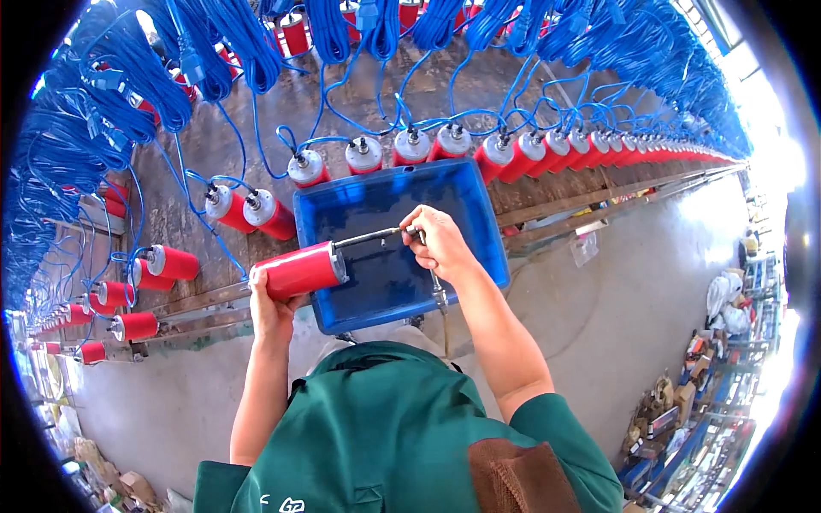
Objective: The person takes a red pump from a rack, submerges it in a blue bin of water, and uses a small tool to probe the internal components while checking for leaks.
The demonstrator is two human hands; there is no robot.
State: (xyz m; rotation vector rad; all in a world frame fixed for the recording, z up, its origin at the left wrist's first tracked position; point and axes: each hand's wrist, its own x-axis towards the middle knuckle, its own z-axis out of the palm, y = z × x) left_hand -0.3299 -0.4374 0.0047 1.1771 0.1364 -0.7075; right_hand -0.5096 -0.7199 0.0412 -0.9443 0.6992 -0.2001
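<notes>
My left hand [272, 309] is wrapped round the left end of a red metal cylinder [299, 272]. The cylinder lies sideways over the left part of a blue plastic tub [500, 278], its grey-rimmed end facing right. My right hand [440, 244] is closed on a hose gun with a long thin metal nozzle [368, 238]. The nozzle's tip meets the upper edge of that grey end; whether it goes inside cannot be seen. A metal fitting and hose [440, 295] hang below my right hand. Dark liquid or a dark bottom shows inside the tub.
Red cylinders with silver tops [412, 147] stand in a long row on the worn wooden bench [359, 101], wired to blue cables. Coiled blue cables [329, 30] hang at the back. More cylinders [175, 262] lie at the left edge. Shelves with boxes [684, 398] stand at right.
</notes>
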